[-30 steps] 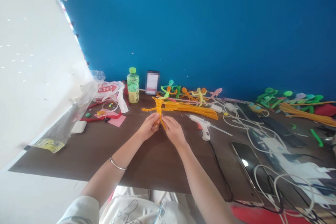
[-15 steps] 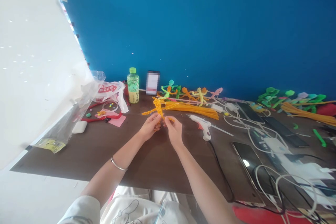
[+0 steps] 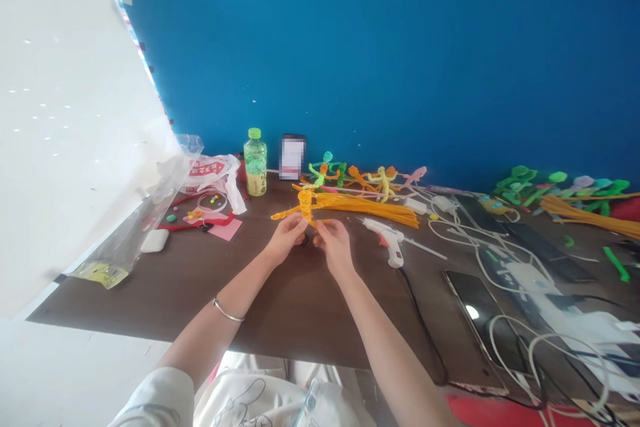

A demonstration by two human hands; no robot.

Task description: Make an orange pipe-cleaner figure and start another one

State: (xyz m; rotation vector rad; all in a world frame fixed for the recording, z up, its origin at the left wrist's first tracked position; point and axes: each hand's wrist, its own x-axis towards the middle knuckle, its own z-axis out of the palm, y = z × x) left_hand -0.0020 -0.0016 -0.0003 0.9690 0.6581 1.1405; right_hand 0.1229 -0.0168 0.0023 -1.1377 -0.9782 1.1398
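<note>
A blue wall [image 3: 375, 47] and a brown table [image 3: 280, 307]

The wall stands behind the table. A bundle of orange pipe cleaners [image 3: 373, 209] lies on it. A white glue gun [image 3: 389, 239] is near the right hand [image 3: 334, 243], which pinches an end of the orange pipe-cleaner figure [image 3: 305, 203]. The left hand [image 3: 288, 238] pinches its low part. The figure is at the fingertips, by the bundle. On the left sits a small green ball [image 3: 171, 218]
</note>
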